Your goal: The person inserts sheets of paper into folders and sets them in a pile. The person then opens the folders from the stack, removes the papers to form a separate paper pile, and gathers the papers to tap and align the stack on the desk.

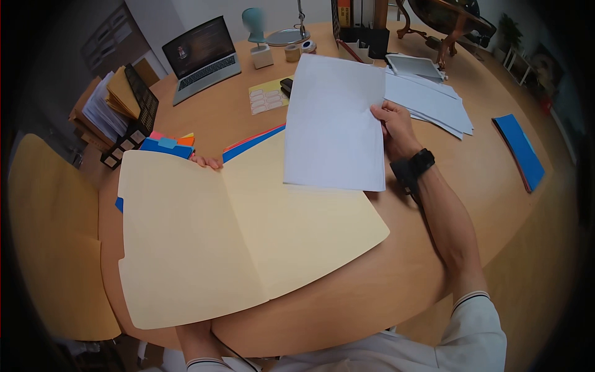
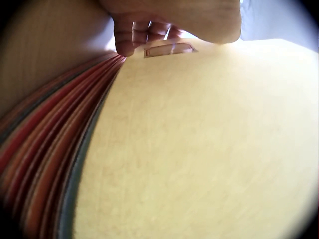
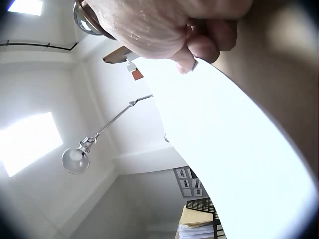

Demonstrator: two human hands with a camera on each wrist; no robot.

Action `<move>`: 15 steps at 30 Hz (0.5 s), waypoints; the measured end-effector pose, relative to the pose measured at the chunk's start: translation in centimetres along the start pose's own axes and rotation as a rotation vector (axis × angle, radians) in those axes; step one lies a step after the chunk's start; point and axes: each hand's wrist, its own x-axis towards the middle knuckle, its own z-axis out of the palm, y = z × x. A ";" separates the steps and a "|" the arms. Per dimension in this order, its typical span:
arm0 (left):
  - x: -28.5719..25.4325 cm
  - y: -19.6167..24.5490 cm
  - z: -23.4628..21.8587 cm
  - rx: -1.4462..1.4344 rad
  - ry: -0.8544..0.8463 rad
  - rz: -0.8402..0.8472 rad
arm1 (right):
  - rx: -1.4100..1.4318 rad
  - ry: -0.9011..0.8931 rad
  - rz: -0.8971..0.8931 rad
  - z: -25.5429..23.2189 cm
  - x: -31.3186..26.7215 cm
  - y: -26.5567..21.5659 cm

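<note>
A cream folder lies spread open over my left forearm. The fingertips of my left hand curl over its far edge near the fold; the rest of that hand is hidden beneath. In the left wrist view, the left hand is at the top, beside the folder's cream surface. My right hand pinches the right edge of white paper, raised over the folder's right half. The right wrist view has the right hand gripping the paper between thumb and fingers.
Blue and coloured folders lie beyond and under the cream one. White sheets lie right of the raised paper, with a blue folder farther right. A laptop, a file holder and a label sheet are behind.
</note>
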 end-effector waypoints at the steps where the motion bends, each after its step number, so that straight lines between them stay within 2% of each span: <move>1: -0.4 -0.2 -0.3 0.003 -0.004 0.002 | 0.050 0.020 -0.028 -0.6 0.4 0.2; 5: -1.1 -0.7 -0.4 0.015 -0.011 0.012 | 0.081 0.158 -0.067 -2.3 1.3 -0.2; 7: -1.4 -0.9 -0.2 0.020 -0.011 0.017 | 0.163 0.324 -0.058 -2.7 1.4 -0.7; 10: -1.9 -1.0 -0.4 0.029 -0.013 0.026 | 0.221 0.443 -0.108 -3.7 2.1 -0.4; 12: -2.3 -1.0 -0.7 0.034 -0.015 0.031 | 0.267 0.428 -0.110 -4.3 2.5 -0.2; 15: -2.7 -1.1 -1.0 0.043 -0.018 0.040 | 0.355 0.509 -0.143 -3.6 1.9 -0.7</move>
